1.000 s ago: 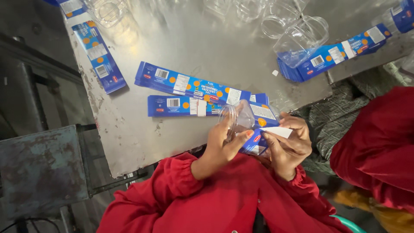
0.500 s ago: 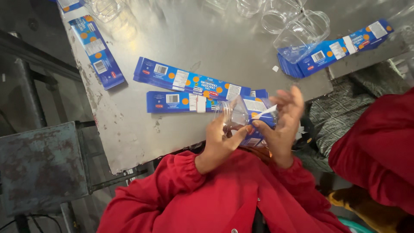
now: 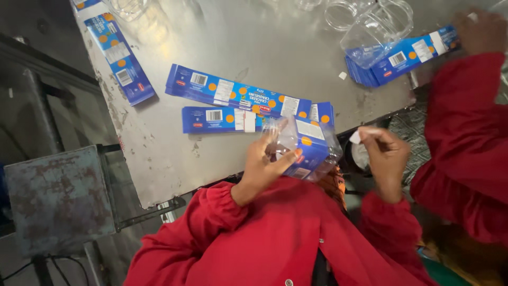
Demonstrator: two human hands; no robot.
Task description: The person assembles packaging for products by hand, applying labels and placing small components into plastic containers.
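At the desk's near edge, the left hand grips a blue cracker box in a clear plastic sleeve. The right hand, just beside it, pinches a small white scrap.

Flat blue cartons lie on the steel table.

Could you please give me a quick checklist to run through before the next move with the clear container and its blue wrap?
1. Left hand grips the clear container: ok.
2. Blue wrap sits on the container: ok.
3. Right hand holds a small white piece, apart from the container: ok.
4. Wrap seam closed: cannot tell.
5. Flat blue cartons lie within reach on the metal table: ok.
6. Co-worker's hand keeps clear: ok.
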